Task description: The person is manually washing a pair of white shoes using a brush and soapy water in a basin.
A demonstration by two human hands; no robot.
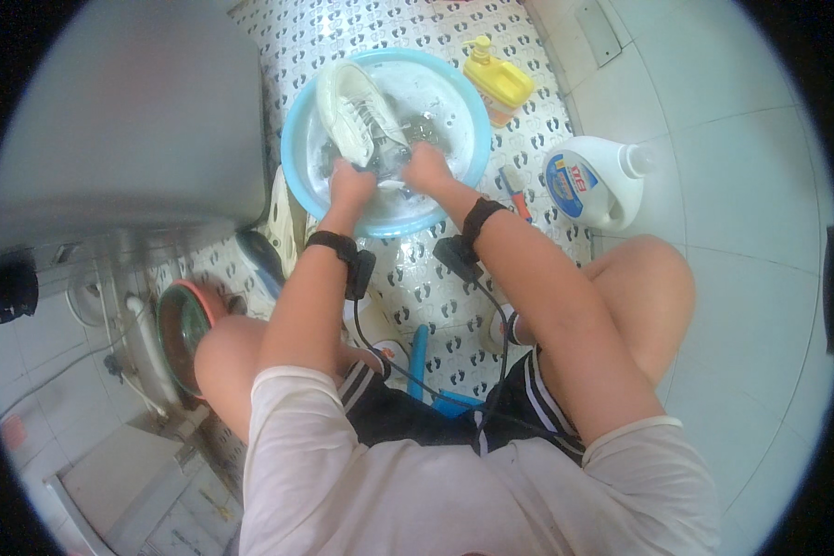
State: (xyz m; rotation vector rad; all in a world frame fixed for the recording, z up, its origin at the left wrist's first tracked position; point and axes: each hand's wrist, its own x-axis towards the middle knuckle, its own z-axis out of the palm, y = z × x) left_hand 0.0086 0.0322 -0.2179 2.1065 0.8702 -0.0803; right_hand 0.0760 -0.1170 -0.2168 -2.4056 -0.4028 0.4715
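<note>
A light-blue plastic basin [481, 156] with foamy water stands on the patterned floor. In it a white lace-up shoe [344, 115] leans on the left side, its toe towards me. My left hand [352, 184] is curled at the near left of the basin, just below the shoe's toe. My right hand [427, 169] is curled to the right of it, over the water. Something pale and wet, perhaps another shoe or a cloth, spans between both hands; its shape cannot be told. The fingers of both hands are mostly hidden.
Right of the basin are a yellow pump bottle [500, 80], a scrubbing brush [514, 191] and a white detergent jug [594, 182]. At left, footwear [283, 222] lies beside a large grey appliance [181, 125]; a green-and-red basin [181, 333] stands near my knee. Cables hang from my wrists.
</note>
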